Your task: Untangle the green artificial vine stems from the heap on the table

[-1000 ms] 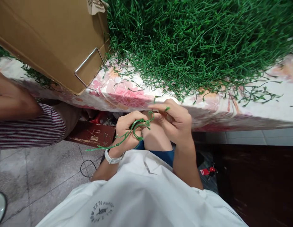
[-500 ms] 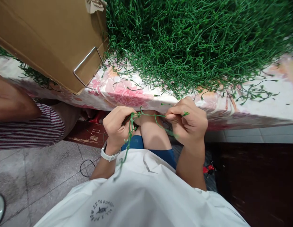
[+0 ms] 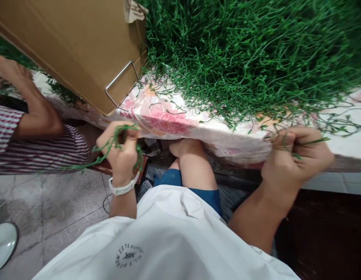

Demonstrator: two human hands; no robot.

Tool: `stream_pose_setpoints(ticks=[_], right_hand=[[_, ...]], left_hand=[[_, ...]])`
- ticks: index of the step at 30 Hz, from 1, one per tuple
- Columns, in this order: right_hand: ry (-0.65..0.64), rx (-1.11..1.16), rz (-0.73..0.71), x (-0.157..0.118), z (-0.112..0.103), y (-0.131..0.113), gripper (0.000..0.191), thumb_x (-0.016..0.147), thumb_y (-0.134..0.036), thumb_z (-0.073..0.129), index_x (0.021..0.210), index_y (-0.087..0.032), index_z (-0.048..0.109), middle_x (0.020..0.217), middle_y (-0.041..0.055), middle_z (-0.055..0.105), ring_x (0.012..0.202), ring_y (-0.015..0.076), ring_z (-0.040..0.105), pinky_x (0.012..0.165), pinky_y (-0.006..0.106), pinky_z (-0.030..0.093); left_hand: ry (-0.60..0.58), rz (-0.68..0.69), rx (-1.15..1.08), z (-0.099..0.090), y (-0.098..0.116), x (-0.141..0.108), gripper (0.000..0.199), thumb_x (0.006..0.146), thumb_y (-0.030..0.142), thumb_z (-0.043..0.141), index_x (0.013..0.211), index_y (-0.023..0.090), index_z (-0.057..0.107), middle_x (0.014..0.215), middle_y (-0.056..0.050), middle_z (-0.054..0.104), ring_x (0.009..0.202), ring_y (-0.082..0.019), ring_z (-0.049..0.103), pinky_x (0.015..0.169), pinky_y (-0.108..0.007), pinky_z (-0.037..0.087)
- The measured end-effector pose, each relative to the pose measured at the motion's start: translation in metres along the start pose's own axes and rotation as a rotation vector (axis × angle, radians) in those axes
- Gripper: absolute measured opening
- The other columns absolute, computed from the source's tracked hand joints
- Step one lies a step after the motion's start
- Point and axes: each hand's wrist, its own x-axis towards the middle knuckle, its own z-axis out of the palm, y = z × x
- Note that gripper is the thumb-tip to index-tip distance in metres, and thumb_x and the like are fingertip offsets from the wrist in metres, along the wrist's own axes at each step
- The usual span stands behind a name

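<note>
Sprigs (image 3: 115,138) were held by the left hand's (image 3: 122,153) curled fingers, presumably for bunching, while a stem (image 3: 316,141) was pinched by the right hand's (image 3: 295,157), the pile (image 3: 250,58) being spread beyond these fingertips.

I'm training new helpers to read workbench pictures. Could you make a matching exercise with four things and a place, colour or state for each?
Things:
1. White wristband
2. Right hand
3. Cardboard box
4. Left hand

Descriptions:
A. Brown, on the flowered cloth
B. Holding looped green strands
C. Around a wrist
D. In front of the green pile

Pairs: 1-C, 2-D, 3-A, 4-B
</note>
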Motion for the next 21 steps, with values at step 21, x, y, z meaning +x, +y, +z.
stream_pose_setpoints(ticks=[21], right_hand=[[-0.412,0.443,0.388,-0.041,0.086,-0.062,0.016,0.085,-0.027,0.083,0.078,-0.019,0.07,0.073,0.0002,0.064,0.07,0.0122,0.059,0.062,0.024,0.05]], left_hand=[[-0.172,-0.391,-0.597,0.048,0.045,-0.027,0.033,0.09,0.052,0.076,0.091,0.02,0.071,0.067,0.003,0.059,0.052,-0.006,0.048,0.048,-0.016,0.04]])
